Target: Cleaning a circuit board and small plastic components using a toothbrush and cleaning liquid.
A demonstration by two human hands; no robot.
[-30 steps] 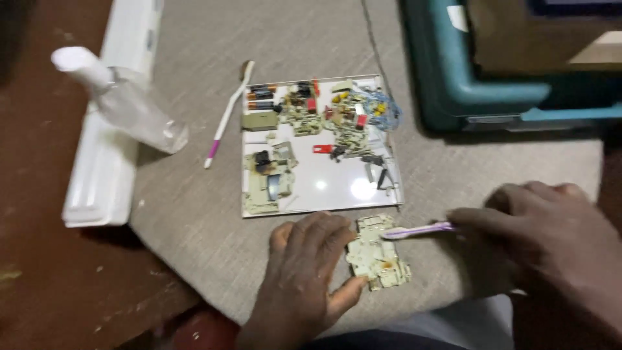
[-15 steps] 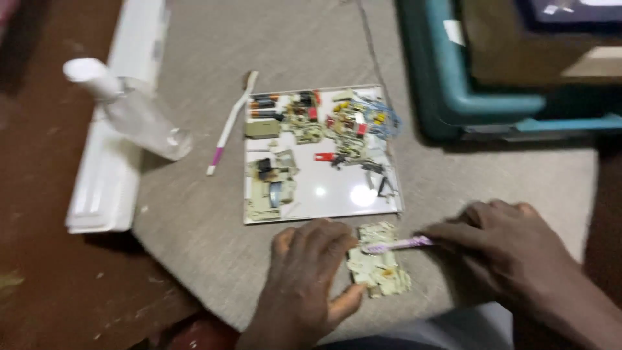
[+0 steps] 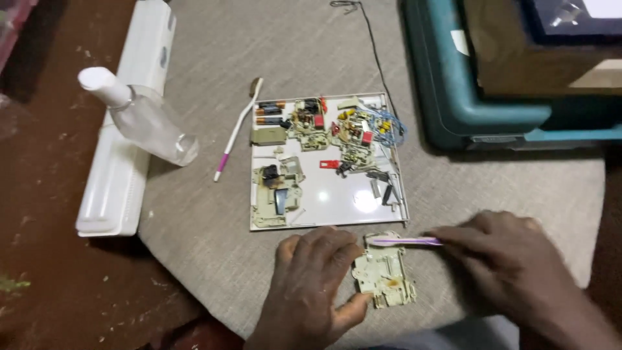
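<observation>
Beige moulded-plastic casing half (image 3: 383, 271) lies on the grey cloth (image 3: 207, 220) between both hands, steadied by the left hand (image 3: 311, 291) (fingers curled at its left edge), while the right hand (image 3: 512, 272) pinches a thin purple-handled tool (image 3: 407, 241) lying crosswise over its top end.

teal case (image 3: 453, 97) cut off – tray (image 3: 324, 201) parts too small

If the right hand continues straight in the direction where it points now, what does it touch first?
The right hand holds a thin purple tool pointing left. Going straight on, it would probably meet the left hand first, just past the top edge of the beige plastic part; depth is unclear.
</observation>
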